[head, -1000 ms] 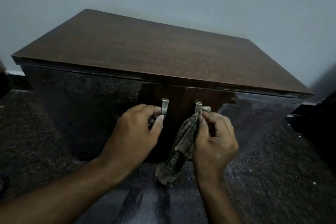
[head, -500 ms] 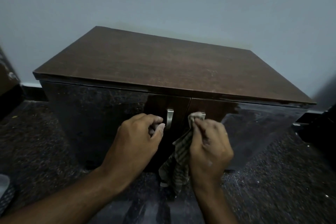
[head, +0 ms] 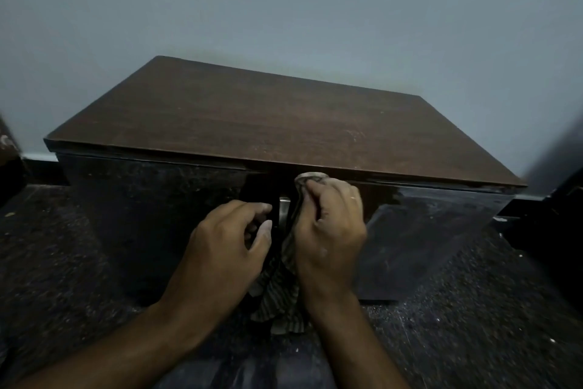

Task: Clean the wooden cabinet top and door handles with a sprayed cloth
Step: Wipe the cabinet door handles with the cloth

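Note:
A low dark wooden cabinet stands against the wall, its brown top (head: pixel 271 123) bare. Two glossy doors meet at the middle. The left door's metal handle (head: pixel 283 210) shows between my hands. My right hand (head: pixel 331 231) grips a striped cloth (head: pixel 280 297) bunched over the right door's handle, which is hidden under it; the rest of the cloth hangs down to the floor. My left hand (head: pixel 230 246) is on the left door just beside its handle, fingers curled, thumb out toward the handle.
A pale grey wall rises behind the cabinet. Dark speckled floor (head: pixel 473 309) lies all around. A dark object (head: pixel 561 208) stands at the right edge, and another dark shape (head: pixel 8 152) at the left edge.
My right hand has slid the cloth upward along the right handle toward the cabinet's top edge. My left hand stays by the left handle. The view has tilted upward.

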Demonstrator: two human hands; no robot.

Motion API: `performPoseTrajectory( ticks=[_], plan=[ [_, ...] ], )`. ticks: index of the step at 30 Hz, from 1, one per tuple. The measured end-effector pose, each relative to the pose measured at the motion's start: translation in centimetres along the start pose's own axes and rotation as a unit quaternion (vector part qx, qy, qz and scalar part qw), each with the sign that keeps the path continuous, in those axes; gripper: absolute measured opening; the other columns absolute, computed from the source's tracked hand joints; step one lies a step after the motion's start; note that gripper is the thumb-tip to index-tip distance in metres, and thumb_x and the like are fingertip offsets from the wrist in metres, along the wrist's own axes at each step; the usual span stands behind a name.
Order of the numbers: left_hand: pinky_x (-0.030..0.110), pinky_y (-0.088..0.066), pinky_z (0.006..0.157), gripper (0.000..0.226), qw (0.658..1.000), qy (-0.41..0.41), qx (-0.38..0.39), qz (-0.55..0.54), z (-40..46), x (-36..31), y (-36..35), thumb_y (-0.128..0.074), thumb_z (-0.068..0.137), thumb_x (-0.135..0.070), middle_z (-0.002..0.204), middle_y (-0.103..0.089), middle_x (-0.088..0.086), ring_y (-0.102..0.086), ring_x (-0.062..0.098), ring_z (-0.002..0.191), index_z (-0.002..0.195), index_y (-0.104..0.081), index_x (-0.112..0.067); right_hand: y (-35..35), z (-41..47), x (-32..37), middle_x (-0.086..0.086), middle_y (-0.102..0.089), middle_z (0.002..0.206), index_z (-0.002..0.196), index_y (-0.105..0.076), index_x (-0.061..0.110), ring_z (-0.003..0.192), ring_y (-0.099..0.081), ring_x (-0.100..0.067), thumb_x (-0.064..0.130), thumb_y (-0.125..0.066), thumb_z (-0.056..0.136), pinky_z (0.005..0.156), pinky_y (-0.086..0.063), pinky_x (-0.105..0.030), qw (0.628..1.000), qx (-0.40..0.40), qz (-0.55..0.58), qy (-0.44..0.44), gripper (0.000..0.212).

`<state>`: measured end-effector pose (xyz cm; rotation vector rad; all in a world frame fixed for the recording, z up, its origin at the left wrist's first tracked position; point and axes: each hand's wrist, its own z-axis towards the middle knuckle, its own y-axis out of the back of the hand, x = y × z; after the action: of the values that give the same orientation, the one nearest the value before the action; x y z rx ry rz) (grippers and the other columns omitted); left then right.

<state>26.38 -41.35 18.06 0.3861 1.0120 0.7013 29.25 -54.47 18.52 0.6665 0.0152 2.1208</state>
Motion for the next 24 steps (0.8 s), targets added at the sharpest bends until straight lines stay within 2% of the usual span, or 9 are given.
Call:
performPoseTrajectory(
  ticks=[2, 4, 8, 13, 15, 18, 20, 22, 24],
  plan=[
    [0.007, -0.040, 0.083, 0.025, 1.000, -0.006, -0.005, -0.001, 0.0, -0.3, 0.1, -0.070, 0.085, -0.020, 0.101, -0.067, -0.009, -0.062, 0.007, 0.095, 0.109, -0.071, -0.017, 0.6, 0.0, -0.4, -0.008, -0.071, 0.092, 0.093, -0.074, 0.001, 0.088, -0.061, -0.022, -0.008, -0.070, 0.086, 0.089, -0.041, -0.014, 1.000, 0.018, 0.001, 0.000, 0.011],
    [0.007, -0.040, 0.085, 0.026, 1.000, -0.014, -0.014, -0.002, 0.0, -0.6, 0.3, -0.069, 0.085, -0.020, 0.102, -0.066, -0.010, -0.061, 0.006, 0.097, 0.111, -0.070, -0.016, 1.6, 0.2, -1.5, -0.006, -0.070, 0.091, 0.092, -0.074, 0.002, 0.087, -0.062, -0.022, -0.008, -0.071, 0.085, 0.087, -0.042, -0.014, 1.000, -0.001, -0.001, -0.026, 0.013],
    [0.020, -0.048, 0.085, 0.027, 1.000, -0.017, -0.013, -0.006, -0.1, -0.4, 0.6, -0.069, 0.086, -0.021, 0.103, -0.065, -0.010, -0.061, 0.007, 0.098, 0.113, -0.069, -0.015, 2.0, 0.5, -2.0, -0.007, -0.070, 0.089, 0.089, -0.073, 0.002, 0.085, -0.066, -0.026, -0.008, -0.073, 0.083, 0.081, -0.052, -0.029, 0.995, -0.056, -0.003, -0.078, 0.012],
    [0.028, -0.052, 0.086, 0.026, 1.000, -0.018, -0.008, 0.001, -0.1, -0.6, 0.5, -0.068, 0.086, -0.020, 0.103, -0.067, -0.007, -0.063, 0.011, 0.099, 0.111, -0.070, -0.014, 0.8, 0.1, -0.4, -0.008, -0.070, 0.088, 0.091, -0.073, 0.002, 0.085, -0.060, -0.021, -0.007, -0.071, 0.085, 0.087, -0.036, -0.008, 1.000, 0.006, -0.009, -0.016, 0.011],
    [0.025, -0.051, 0.084, 0.024, 1.000, -0.015, -0.005, 0.000, -0.1, -0.6, 0.7, -0.068, 0.087, -0.022, 0.101, -0.067, -0.008, -0.062, 0.008, 0.097, 0.110, -0.070, -0.016, 1.2, 0.3, -0.9, -0.007, -0.070, 0.089, 0.091, -0.074, 0.002, 0.086, -0.062, -0.022, -0.006, -0.072, 0.085, 0.088, -0.039, -0.009, 1.000, 0.002, -0.008, -0.019, 0.010],
    [0.019, -0.049, 0.078, 0.021, 1.000, -0.009, 0.003, 0.003, -0.1, -0.2, 1.1, -0.067, 0.087, -0.024, 0.094, -0.065, -0.011, -0.061, 0.004, 0.089, 0.108, -0.070, -0.019, 2.2, 0.6, -2.5, -0.008, -0.071, 0.089, 0.089, -0.074, 0.003, 0.085, -0.067, -0.027, -0.005, -0.072, 0.083, 0.082, -0.054, -0.031, 0.996, -0.064, -0.012, -0.067, 0.010],
    [0.012, -0.046, 0.072, 0.019, 1.000, 0.005, 0.011, 0.002, -0.2, 0.2, 1.2, -0.066, 0.088, -0.025, 0.090, -0.063, -0.013, -0.060, 0.003, 0.082, 0.106, -0.071, -0.021, 2.1, 0.6, -2.3, -0.009, -0.071, 0.088, 0.089, -0.074, 0.002, 0.083, -0.067, -0.028, -0.004, -0.072, 0.083, 0.079, -0.055, -0.035, 0.993, -0.080, -0.011, -0.080, 0.009],
    [0.006, -0.042, 0.067, 0.016, 1.000, 0.013, 0.021, 0.002, -0.2, 0.3, 1.0, -0.066, 0.088, -0.025, 0.087, -0.062, -0.014, -0.059, 0.000, 0.078, 0.103, -0.071, -0.024, 1.2, 0.3, -1.0, -0.008, -0.070, 0.088, 0.088, -0.072, 0.003, 0.083, -0.065, -0.026, -0.007, -0.072, 0.082, 0.080, -0.049, -0.028, 0.998, -0.033, -0.015, -0.044, 0.011],
    [0.006, -0.043, 0.067, 0.013, 0.999, 0.014, 0.037, 0.004, -0.2, 0.1, 0.5, -0.065, 0.088, -0.026, 0.087, -0.065, -0.014, -0.060, -0.001, 0.077, 0.099, -0.072, -0.026, 0.5, -0.2, 0.3, -0.006, -0.069, 0.086, 0.087, -0.072, 0.005, 0.083, -0.062, -0.023, -0.007, -0.073, 0.082, 0.078, -0.046, -0.025, 0.999, 0.043, -0.009, -0.012, 0.013]
  ],
)
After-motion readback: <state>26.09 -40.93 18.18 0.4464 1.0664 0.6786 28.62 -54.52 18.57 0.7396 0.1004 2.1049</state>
